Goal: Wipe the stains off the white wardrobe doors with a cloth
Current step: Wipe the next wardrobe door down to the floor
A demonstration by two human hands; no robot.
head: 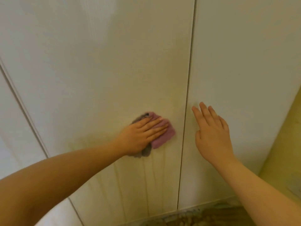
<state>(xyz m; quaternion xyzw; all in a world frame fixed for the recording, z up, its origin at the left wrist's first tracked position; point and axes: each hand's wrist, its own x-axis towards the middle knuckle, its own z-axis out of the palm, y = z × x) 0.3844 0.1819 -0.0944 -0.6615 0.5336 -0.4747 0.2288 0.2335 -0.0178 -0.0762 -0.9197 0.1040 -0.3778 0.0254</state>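
Observation:
Two white wardrobe doors fill the view, the left door (pixel 105 70) and the right door (pixel 244 62), split by a narrow dark gap. My left hand (pixel 140 134) lies flat on a pink and grey cloth (pixel 162 137), pressing it against the left door close to the gap. A yellowish smear (pixel 91 139) and drip streaks (pixel 146 176) mark the door to the left of the cloth and below it. My right hand (pixel 211 132) rests on the right door with fingers spread and nothing in it.
A further white panel (pixel 14 119) stands at the far left behind a groove. A yellow-green wall (pixel 286 136) borders the wardrobe on the right. Patterned floor (pixel 203 216) shows below the doors.

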